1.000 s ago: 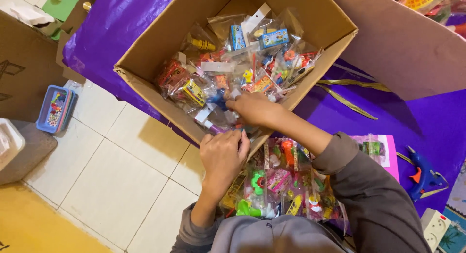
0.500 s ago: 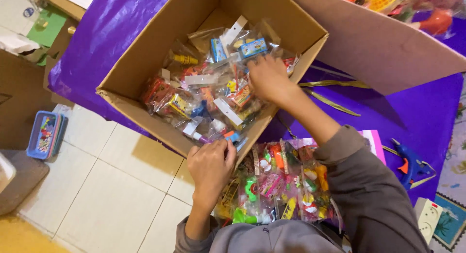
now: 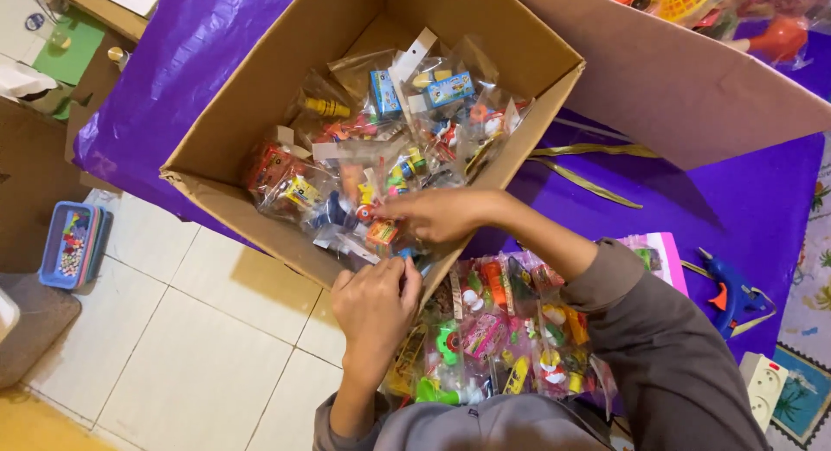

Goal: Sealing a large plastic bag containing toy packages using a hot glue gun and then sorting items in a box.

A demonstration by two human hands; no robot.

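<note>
There, the right hand (image 3: 437, 215) reached into the open cardboard box (image 3: 260, 96), its fingers (image 3: 389, 210) pinched narrow on a small clear toy packet (image 3: 381, 232) among the many packets heaped inside. The left hand (image 3: 374, 306) rested at the box's near corner, fingers curled against the edge; whether they gripped anything could not be told. More toy packets (image 3: 502, 330) lay in a pile just near of the box, on the purple-covered bench (image 3: 744, 200). A blue glue gun (image 3: 731, 288) lay to the right.
</note>
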